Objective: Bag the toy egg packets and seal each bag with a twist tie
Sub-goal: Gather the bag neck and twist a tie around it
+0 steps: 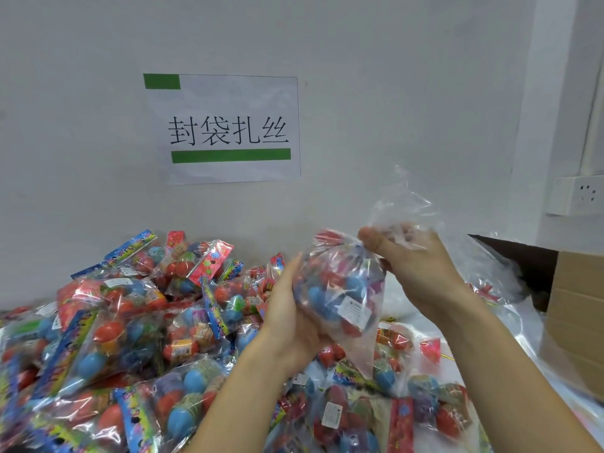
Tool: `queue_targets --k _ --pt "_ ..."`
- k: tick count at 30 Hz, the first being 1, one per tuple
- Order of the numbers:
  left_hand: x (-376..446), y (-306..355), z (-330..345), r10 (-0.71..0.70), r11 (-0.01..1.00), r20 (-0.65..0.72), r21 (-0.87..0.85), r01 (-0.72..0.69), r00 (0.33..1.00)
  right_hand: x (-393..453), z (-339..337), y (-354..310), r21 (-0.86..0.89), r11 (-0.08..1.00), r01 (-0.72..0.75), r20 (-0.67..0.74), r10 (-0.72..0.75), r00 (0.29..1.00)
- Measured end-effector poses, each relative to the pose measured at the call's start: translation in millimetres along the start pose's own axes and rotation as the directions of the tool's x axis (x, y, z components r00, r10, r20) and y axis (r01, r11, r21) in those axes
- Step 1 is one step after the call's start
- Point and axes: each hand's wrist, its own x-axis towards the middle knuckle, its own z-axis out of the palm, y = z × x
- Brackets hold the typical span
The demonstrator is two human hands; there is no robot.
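Two hands are in view, the left hand (287, 308) and the right hand (415, 266), with one clear bag (343, 289) between them at centre frame. The toy egg packets (130, 322) heaped across the lower left and lower middle are too many and too overlapped to count. One paper sign (225, 129) hangs upper centre, one wall socket (578, 194) sits at right, and one cardboard box (578, 308) stands at the right edge.

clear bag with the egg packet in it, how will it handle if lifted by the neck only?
Clear bag likely floppy: its film crinkles above the right hand gripping the neck. Probably bottom-heavy; the left hand supports it. Glossy film may slip.
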Motion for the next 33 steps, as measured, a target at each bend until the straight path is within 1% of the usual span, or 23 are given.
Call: queue_targets --k 2,3,5,7,9,11,13,14,15,16,17,18,19,20,21,22,23,24,26,29,31,33 --pt "-2 -3 -2 -0.177 0.979 0.127 -0.076 0.188 0.976 -2 -8 0 -0.047 0.997 0.063 0.069 -0.06 0.996" --pt "-2 -4 -4 -0.228 0.964 0.173 -0.101 0.247 0.958 -3 -12 -2 -0.059 0.995 0.08 0.103 -0.074 0.992" --pt "-3 -7 -6 -0.279 0.944 0.219 -0.115 0.309 0.935 -3 -18 -3 -0.108 0.987 0.115 0.167 -0.096 0.981" --pt "-2 -8 -10 -0.318 0.937 0.215 -0.079 0.34 0.924 -4 -22 -4 -0.167 0.977 0.133 0.22 -0.094 0.971" --pt "1 -10 -14 -0.312 0.949 0.151 0.008 0.315 0.938 -4 -22 -4 -0.22 0.965 0.143 0.255 -0.085 0.963" --pt "4 -9 -17 -0.276 0.954 0.063 0.14 0.266 0.959 -1 -21 -2 -0.266 0.955 0.128 0.243 -0.062 0.968" --pt "6 -6 -16 -0.184 0.938 -0.097 0.28 0.205 0.978 1 -20 1 -0.308 0.946 0.098 0.224 -0.028 0.974" --pt "6 -6 -13 -0.097 0.924 -0.199 0.346 0.162 0.975 2 -18 3 -0.343 0.936 0.076 0.209 -0.003 0.978" --pt "7 -7 -11 0.01 0.903 -0.293 0.414 0.118 0.956 2 -16 5 -0.391 0.919 0.051 0.182 0.022 0.983" --pt "8 -8 -8 0.134 0.868 -0.361 0.493 0.066 0.923 2 -13 7 -0.436 0.899 0.026 0.149 0.043 0.988" --pt "10 -8 -6 0.271 0.818 -0.385 0.575 0.0 0.882 2 -10 8 -0.468 0.883 -0.005 0.113 0.066 0.991" --pt "10 -8 -4 0.404 0.754 -0.361 0.652 -0.083 0.841 1 -6 10 -0.483 0.875 -0.033 0.081 0.082 0.993" --pt "9 -7 0 0.507 0.686 -0.287 0.706 -0.178 0.813 1 -2 10 -0.488 0.871 -0.049 0.067 0.093 0.993" --pt "9 -5 3 0.566 0.629 -0.188 0.727 -0.273 0.803 0 2 11 -0.489 0.871 -0.05 0.076 0.1 0.992" --pt "8 -3 7 0.58 0.597 -0.09 0.724 -0.346 0.81 0 5 12 -0.494 0.868 -0.044 0.101 0.108 0.989" --pt "7 -1 11 0.564 0.583 -0.007 0.711 -0.393 0.825 0 8 12 -0.503 0.864 -0.038 0.13 0.119 0.984" --pt "5 -1 15 0.538 0.586 0.05 0.695 -0.416 0.842 -1 11 13 -0.514 0.857 -0.038 0.153 0.135 0.979" --pt "5 -1 18 0.523 0.599 0.068 0.68 -0.423 0.85 -1 13 14 -0.522 0.852 -0.032 0.17 0.141 0.975" --pt "5 0 19 0.51 0.652 0.019 0.643 -0.402 0.86 -2 18 15 -0.531 0.847 -0.019 0.197 0.145 0.97" --pt "5 -2 17 0.413 0.795 -0.069 0.514 -0.322 0.908 -4 22 16 -0.509 0.861 0.008 0.242 0.134 0.961" --pt "5 -4 14 0.35 0.856 -0.092 0.435 -0.278 0.932 -6 22 18 -0.499 0.866 0.024 0.25 0.118 0.961" --pt "6 -6 12 0.318 0.897 -0.092 0.35 -0.269 0.943 -7 22 19 -0.502 0.864 0.043 0.272 0.111 0.956"
